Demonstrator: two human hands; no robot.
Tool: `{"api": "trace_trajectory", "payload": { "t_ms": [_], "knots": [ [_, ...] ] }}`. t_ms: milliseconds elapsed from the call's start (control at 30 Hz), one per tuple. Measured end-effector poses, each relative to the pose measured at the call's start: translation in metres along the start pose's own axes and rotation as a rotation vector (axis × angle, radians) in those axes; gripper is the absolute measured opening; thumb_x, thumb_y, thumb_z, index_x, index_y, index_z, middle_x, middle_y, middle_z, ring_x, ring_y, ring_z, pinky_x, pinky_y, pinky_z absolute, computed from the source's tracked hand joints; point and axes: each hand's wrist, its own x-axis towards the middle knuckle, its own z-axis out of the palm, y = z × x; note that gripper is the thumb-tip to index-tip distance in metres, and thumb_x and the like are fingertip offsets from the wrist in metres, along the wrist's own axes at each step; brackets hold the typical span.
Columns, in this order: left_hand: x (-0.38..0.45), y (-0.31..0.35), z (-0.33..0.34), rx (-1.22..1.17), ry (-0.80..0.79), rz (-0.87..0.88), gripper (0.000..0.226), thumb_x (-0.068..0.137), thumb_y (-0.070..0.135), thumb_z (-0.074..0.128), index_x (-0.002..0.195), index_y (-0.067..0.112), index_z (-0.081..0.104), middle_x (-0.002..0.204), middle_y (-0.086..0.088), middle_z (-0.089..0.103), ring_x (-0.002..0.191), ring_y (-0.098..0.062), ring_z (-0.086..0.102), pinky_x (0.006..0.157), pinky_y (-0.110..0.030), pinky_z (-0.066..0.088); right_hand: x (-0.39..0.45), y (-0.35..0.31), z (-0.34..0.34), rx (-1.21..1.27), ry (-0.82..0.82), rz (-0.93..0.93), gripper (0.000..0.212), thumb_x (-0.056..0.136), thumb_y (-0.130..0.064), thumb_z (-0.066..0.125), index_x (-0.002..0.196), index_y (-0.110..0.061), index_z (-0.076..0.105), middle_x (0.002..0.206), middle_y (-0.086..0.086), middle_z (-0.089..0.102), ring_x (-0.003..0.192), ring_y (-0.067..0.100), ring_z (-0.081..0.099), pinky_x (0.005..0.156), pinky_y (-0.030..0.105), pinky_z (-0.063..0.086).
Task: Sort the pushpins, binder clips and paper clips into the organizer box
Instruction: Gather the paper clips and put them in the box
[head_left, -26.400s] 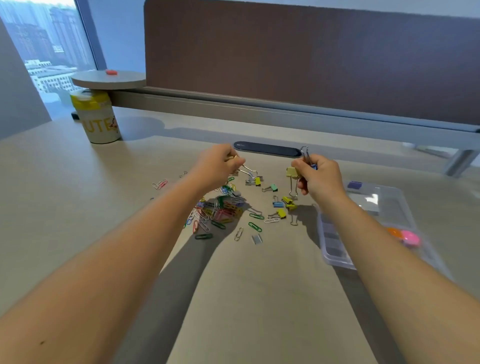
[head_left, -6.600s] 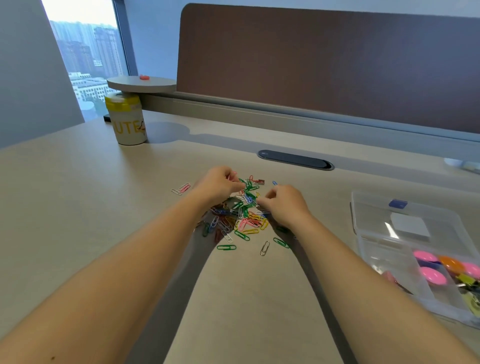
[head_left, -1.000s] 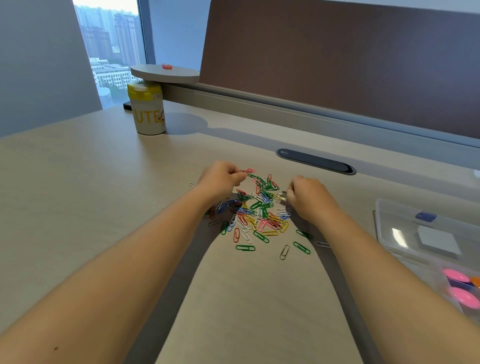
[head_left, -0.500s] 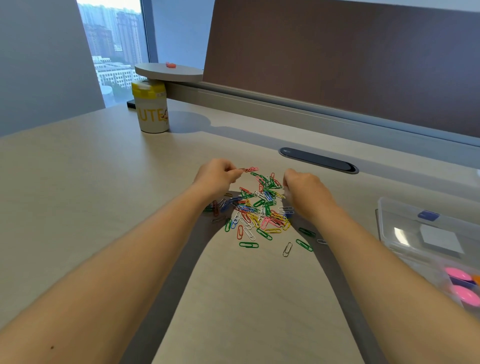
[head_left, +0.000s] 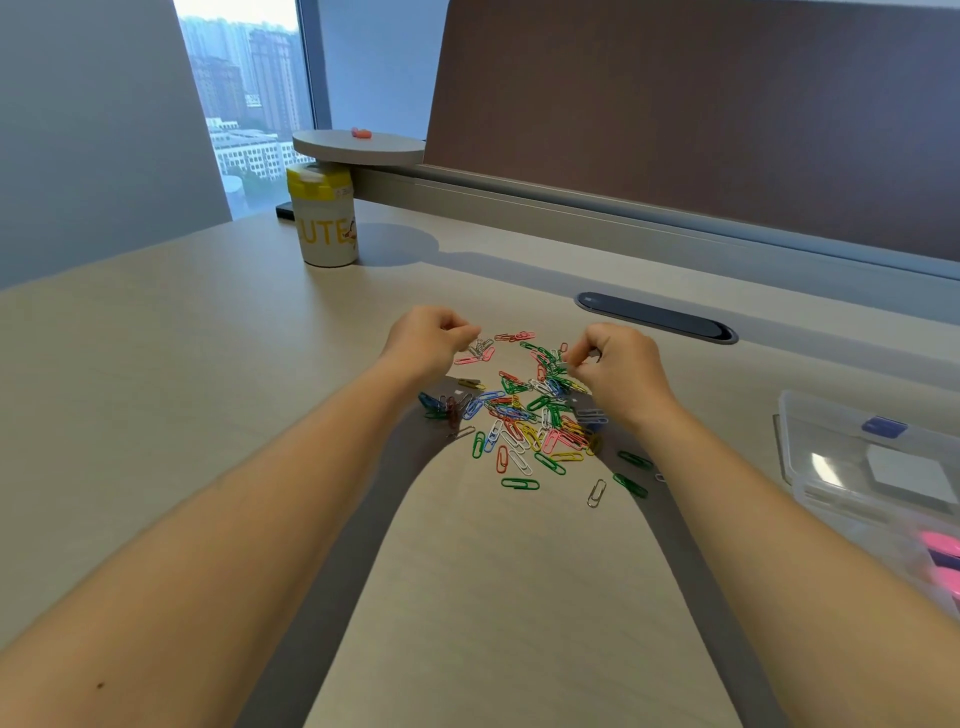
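A pile of coloured paper clips (head_left: 524, 415) lies on the beige desk between my hands. My left hand (head_left: 428, 338) hovers at the pile's far left edge with fingers curled, pinching a few pink and silver clips (head_left: 480, 351) that touch the desk. My right hand (head_left: 615, 364) is at the pile's far right edge, fingertips pinched on some clips there. The clear organizer box (head_left: 826, 441) sits at the right edge of the view, with pink pushpins (head_left: 943, 545) in a near compartment.
A white and yellow jar (head_left: 323, 221) stands at the back left under a round grey shelf (head_left: 358, 148). A dark cable slot (head_left: 657, 323) lies behind the pile. A brown partition (head_left: 701, 114) closes the desk's far side.
Both hands have drifted slightly apart at the far edge of the pile. The left hand now has a small cluster of clips at its fingertips.
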Motion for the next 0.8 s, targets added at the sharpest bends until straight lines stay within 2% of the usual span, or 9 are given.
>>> {"api": "trace_trajectory", "payload": {
  "t_ms": [100, 167, 267, 333, 400, 500, 633, 700, 800],
  "knots": [
    [-0.003, 0.0, -0.004, -0.015, 0.028, 0.003, 0.029, 0.093, 0.018, 0.052, 0.112, -0.001, 0.063, 0.113, -0.017, 0.064, 0.096, -0.022, 0.054, 0.091, -0.035, 0.043, -0.002, 0.0, -0.002, -0.126, 0.059, -0.164, 0.017, 0.086, 0.006, 0.05, 0.09, 0.002, 0.066, 0.099, 0.02, 0.07, 0.095, 0.033, 0.064, 0.085, 0.042, 0.052],
    [-0.004, 0.0, -0.007, -0.022, 0.035, 0.005, 0.03, 0.093, 0.018, 0.052, 0.113, -0.001, 0.063, 0.114, -0.018, 0.064, 0.096, -0.023, 0.055, 0.088, -0.035, 0.043, -0.003, -0.001, -0.002, -0.14, 0.074, -0.199, 0.017, 0.09, 0.001, 0.049, 0.098, 0.002, 0.064, 0.103, 0.018, 0.069, 0.097, 0.03, 0.063, 0.081, 0.031, 0.05],
    [-0.008, 0.002, -0.011, -0.022, 0.013, 0.001, 0.031, 0.094, 0.019, 0.051, 0.114, -0.001, 0.062, 0.115, -0.019, 0.063, 0.07, -0.014, 0.046, 0.068, -0.028, 0.042, -0.004, -0.005, -0.003, 0.025, 0.086, -0.05, 0.021, 0.092, -0.004, 0.049, 0.107, 0.002, 0.062, 0.11, 0.017, 0.066, 0.103, 0.026, 0.06, 0.078, 0.022, 0.04],
    [-0.014, 0.007, -0.011, -0.034, -0.01, -0.011, 0.032, 0.094, 0.019, 0.05, 0.116, -0.001, 0.061, 0.117, -0.019, 0.063, 0.068, -0.016, 0.045, 0.074, -0.036, 0.045, -0.004, -0.004, -0.009, 0.141, 0.055, 0.078, 0.022, 0.092, -0.004, 0.049, 0.108, 0.002, 0.063, 0.112, 0.018, 0.065, 0.105, 0.027, 0.059, 0.079, 0.024, 0.04],
    [-0.022, 0.014, -0.008, -0.046, -0.042, -0.02, 0.033, 0.095, 0.019, 0.049, 0.118, -0.002, 0.06, 0.119, -0.02, 0.062, 0.075, -0.023, 0.05, 0.09, -0.042, 0.046, -0.008, 0.0, -0.019, 0.208, 0.026, 0.159, 0.023, 0.092, -0.004, 0.049, 0.108, 0.002, 0.064, 0.107, 0.017, 0.065, 0.093, 0.022, 0.061, 0.075, 0.024, 0.041],
    [-0.035, 0.028, 0.004, -0.066, -0.097, 0.008, 0.033, 0.094, 0.018, 0.049, 0.115, -0.004, 0.061, 0.118, -0.022, 0.062, 0.059, -0.009, 0.04, 0.067, -0.027, 0.041, -0.023, 0.01, -0.043, 0.249, 0.004, 0.226, 0.024, 0.093, -0.005, 0.047, 0.109, 0.002, 0.063, 0.084, 0.004, 0.059, 0.061, 0.004, 0.044, 0.056, 0.017, 0.033],
    [-0.059, 0.051, 0.034, -0.092, -0.186, 0.036, 0.034, 0.094, 0.019, 0.05, 0.114, -0.006, 0.061, 0.099, -0.017, 0.062, 0.056, -0.006, 0.036, 0.071, -0.037, 0.045, -0.056, 0.029, -0.089, 0.277, 0.007, 0.336, 0.021, 0.095, -0.007, 0.043, 0.1, -0.001, 0.063, 0.068, -0.002, 0.049, 0.058, 0.007, 0.039, 0.054, 0.02, 0.032],
    [-0.074, 0.063, 0.052, -0.095, -0.239, 0.051, 0.034, 0.094, 0.02, 0.05, 0.114, -0.005, 0.061, 0.086, -0.01, 0.059, 0.054, -0.007, 0.035, 0.077, -0.043, 0.049, -0.076, 0.039, -0.115, 0.284, 0.012, 0.402, 0.022, 0.096, -0.009, 0.042, 0.084, -0.007, 0.061, 0.066, 0.001, 0.046, 0.056, 0.012, 0.035, 0.051, 0.024, 0.03],
    [-0.092, 0.081, 0.08, -0.099, -0.314, 0.094, 0.032, 0.094, 0.02, 0.049, 0.112, -0.003, 0.062, 0.089, -0.005, 0.056, 0.056, -0.008, 0.035, 0.076, -0.041, 0.05, -0.106, 0.057, -0.155, 0.302, 0.058, 0.462, 0.03, 0.096, -0.008, 0.042, 0.068, -0.009, 0.053, 0.061, 0.005, 0.039, 0.05, 0.016, 0.027, 0.047, 0.025, 0.024]
  ]
}}
